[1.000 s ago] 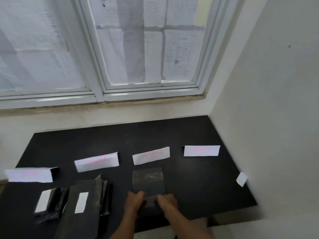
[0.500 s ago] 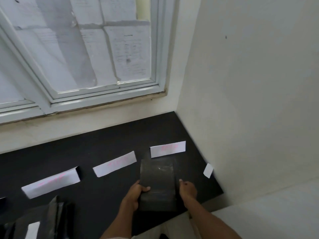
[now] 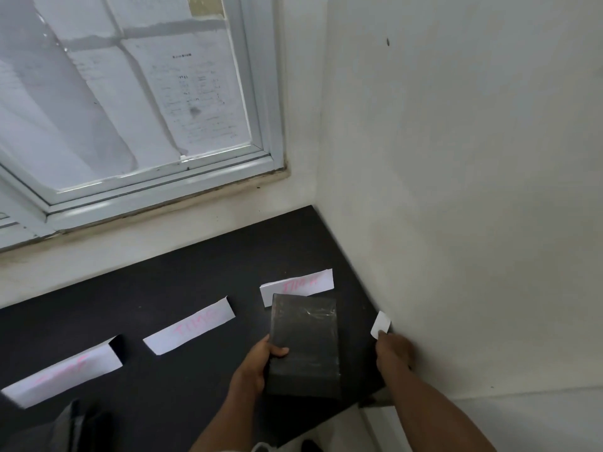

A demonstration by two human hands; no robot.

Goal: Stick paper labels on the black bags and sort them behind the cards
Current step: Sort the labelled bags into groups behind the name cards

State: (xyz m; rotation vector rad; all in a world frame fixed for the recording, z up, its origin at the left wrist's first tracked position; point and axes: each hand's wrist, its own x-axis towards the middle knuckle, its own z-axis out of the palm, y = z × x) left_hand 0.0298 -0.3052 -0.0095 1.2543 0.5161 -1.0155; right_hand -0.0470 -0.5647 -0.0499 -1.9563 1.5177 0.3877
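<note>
— Black glossy plastic bag (image 3: 305, 344), where is it?
— Left hand (image 3: 257, 363) clamps its near-left edge, holding it over the dark tabletop (image 3: 182, 282), overlapping the rightmost white folded card (image 3: 297, 283).
— Right hand (image 3: 393, 352)?
— Fingertips touch a small white paper label (image 3: 380, 325) by the wall; grip unclear.

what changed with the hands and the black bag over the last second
The right hand let go of the black bag and moved right to the small paper label by the wall, fingertips at its lower edge. The left hand now holds the bag alone, and it has shifted right, in front of the rightmost card. The cards stayed in their row on the table.
</note>
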